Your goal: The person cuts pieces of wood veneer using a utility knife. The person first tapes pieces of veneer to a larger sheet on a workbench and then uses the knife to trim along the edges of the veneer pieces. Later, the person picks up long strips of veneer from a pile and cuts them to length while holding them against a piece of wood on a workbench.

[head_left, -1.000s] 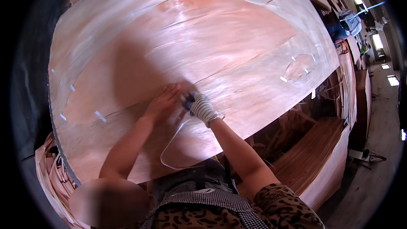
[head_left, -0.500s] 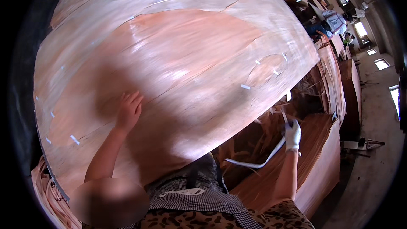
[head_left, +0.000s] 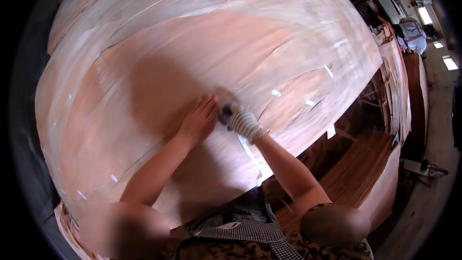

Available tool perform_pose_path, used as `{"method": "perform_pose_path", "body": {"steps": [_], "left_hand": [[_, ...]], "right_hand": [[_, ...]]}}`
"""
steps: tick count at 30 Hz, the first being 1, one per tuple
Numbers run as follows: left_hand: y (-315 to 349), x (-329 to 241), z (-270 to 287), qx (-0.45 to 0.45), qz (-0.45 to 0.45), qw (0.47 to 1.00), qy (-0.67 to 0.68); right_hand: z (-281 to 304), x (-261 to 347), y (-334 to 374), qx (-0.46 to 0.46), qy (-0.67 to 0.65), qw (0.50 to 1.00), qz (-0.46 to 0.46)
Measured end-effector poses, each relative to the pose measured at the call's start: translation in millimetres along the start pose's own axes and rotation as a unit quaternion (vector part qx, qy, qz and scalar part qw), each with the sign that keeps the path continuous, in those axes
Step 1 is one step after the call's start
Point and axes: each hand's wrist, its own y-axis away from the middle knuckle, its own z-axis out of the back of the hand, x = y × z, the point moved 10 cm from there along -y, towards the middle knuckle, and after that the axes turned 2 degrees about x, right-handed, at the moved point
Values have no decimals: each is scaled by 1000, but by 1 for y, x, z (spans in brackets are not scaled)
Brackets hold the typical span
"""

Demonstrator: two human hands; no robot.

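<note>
A large, pale sheet of wood veneer (head_left: pixel 159 0) lies in front of me, with a pinker oval area (head_left: pixel 216 38) across its middle. My left hand (head_left: pixel 198 121), bare, rests on it with fingers stretched out flat. Close beside its fingertips is my right hand (head_left: pixel 243 121), in a striped white glove with dark fingertips. The right fingers are closed on a long strip of white tape (head_left: pixel 250 155), which trails toward my apron; their tips are blurred. Short tape pieces, such as one white piece (head_left: pixel 276 93), stick to the sheet around a smaller oval patch (head_left: pixel 293 95).
Beyond the sheet's right edge stands a stack of reddish veneer (head_left: pixel 353 163), with torn scraps near it. Another upright veneer pile (head_left: pixel 397 96) is farther back. A person (head_left: pixel 413 36) is at the far right.
My right hand has come in from over the veneer stack onto the sheet, bringing the tape strip. My left hand has slid right, and the two hands are now side by side.
</note>
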Motion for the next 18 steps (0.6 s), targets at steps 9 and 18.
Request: {"method": "perform_pose_path", "body": {"steps": [9, 18], "left_hand": [[-147, 28, 35, -99, 64, 978, 174], [-366, -33, -21, -101, -54, 984, 137]], "right_hand": [[214, -226, -5, -160, -348, 873, -304], [237, -294, -148, -88, -82, 938, -325]]}}
